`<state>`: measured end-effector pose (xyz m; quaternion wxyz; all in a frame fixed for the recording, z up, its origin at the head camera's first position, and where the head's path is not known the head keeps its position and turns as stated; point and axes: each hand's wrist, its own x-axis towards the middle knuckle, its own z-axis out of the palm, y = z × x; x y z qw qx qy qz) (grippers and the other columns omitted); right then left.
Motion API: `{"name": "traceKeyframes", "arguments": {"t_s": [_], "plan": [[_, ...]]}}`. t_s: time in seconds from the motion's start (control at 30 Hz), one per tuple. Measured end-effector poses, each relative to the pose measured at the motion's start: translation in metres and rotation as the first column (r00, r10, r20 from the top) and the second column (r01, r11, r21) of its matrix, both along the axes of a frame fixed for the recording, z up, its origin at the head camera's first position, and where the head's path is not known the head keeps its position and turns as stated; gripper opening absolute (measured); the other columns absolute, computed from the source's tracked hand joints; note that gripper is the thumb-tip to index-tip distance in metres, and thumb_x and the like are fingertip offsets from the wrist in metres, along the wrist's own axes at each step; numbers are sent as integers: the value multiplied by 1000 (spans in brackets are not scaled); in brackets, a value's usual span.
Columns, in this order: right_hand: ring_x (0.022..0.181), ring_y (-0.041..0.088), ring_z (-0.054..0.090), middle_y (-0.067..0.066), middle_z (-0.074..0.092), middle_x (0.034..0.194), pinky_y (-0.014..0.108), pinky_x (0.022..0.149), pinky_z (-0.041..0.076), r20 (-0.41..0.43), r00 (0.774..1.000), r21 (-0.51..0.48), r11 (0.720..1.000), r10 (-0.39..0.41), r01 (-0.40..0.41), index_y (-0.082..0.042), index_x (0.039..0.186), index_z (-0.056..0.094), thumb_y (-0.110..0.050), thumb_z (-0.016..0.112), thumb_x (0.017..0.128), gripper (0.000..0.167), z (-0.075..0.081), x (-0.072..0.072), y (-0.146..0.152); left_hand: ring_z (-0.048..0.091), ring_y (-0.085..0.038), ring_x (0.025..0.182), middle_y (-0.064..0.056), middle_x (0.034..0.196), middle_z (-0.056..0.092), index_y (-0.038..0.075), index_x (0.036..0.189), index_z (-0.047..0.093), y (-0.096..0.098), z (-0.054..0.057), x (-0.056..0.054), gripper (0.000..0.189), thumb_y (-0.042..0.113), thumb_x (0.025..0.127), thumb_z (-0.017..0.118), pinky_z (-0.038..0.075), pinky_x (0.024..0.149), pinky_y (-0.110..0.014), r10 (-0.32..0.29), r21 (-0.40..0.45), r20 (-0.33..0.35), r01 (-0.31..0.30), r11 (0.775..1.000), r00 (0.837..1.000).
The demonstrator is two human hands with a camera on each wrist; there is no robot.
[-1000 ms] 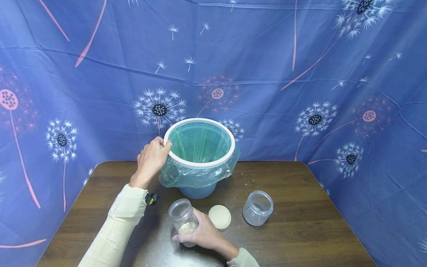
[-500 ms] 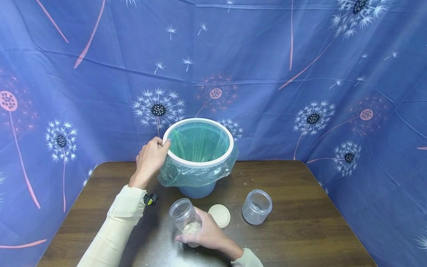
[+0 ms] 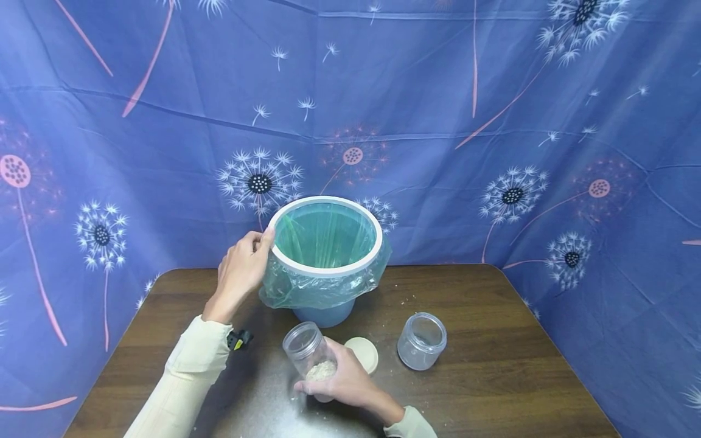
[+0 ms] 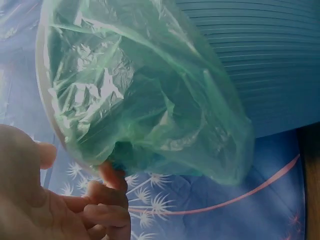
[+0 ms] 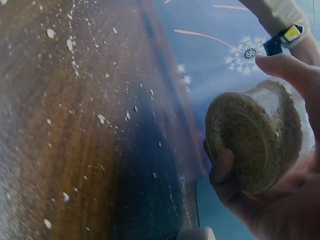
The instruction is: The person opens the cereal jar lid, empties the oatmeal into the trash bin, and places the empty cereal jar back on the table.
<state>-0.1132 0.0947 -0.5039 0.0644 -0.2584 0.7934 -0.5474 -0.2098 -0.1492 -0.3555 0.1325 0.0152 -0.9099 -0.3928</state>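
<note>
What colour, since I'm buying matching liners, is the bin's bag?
The bag is translucent green, clearest in the left wrist view.

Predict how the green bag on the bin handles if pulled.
The green bag is likely floppy, as its overhang hangs in loose wrinkles. Probably thin and light for its size: it looks translucent and finely creased. It may resist sliding off, since the white ring seems to sit over it.

The cloth backdrop is blue, with white and coral-pink dandelions. The bin is blue, its rim white, its liner green. The tabletop is brown wood grain, the lid and sleeves cream, the held jar and other jar clear, the flakes pale beige, the wrist device black and yellow
</note>
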Motion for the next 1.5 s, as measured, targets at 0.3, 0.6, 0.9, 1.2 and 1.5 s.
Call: {"name": "traceKeyframes", "arguments": {"t_s": [0.3,0.6,0.9,1.2,1.5], "plan": [[92,7,69,-6,75,96,27,88,53,-18,1000,20,1000,-19,19,-27,114,68,-33,95,80,44,4,-3,5,60,-25,87,-9,109,65,6,128,65,-2,-22,25,48,49,110,52,42,78,-43,103,86,-335,-78,993,937],[93,8,69,-6,75,96,27,89,53,-23,1000,28,1000,-9,10,-25,115,68,-33,94,81,44,10,-5,6,54,-12,81,-1,94,64,4,113,69,-3,-43,60,15,16,104,67,39,73,-24,-14,41,-615,50,998,788],[92,8,70,-8,75,95,27,89,54,-30,999,47,999,16,-14,-27,115,69,-34,95,80,43,14,-7,11,61,-8,83,11,92,65,14,104,72,-6,-62,87,8,15,97,70,47,76,-25,-275,-161,-634,224,961,723],[80,4,69,4,75,97,29,70,60,6,998,28,997,67,-67,-27,116,68,-27,94,80,44,20,-8,13,65,-11,99,9,117,70,15,122,71,-4,-75,89,28,36,106,63,50,88,-27,-483,-325,-614,358,875,624],[83,3,68,8,74,104,25,73,58,-11,989,49,988,150,-150,-28,123,67,-23,93,79,51,26,-8,12,67,-15,120,4,139,64,17,145,63,3,-83,93,52,52,106,59,55,93,-37,-623,-477,-529,406,780,575]]}}
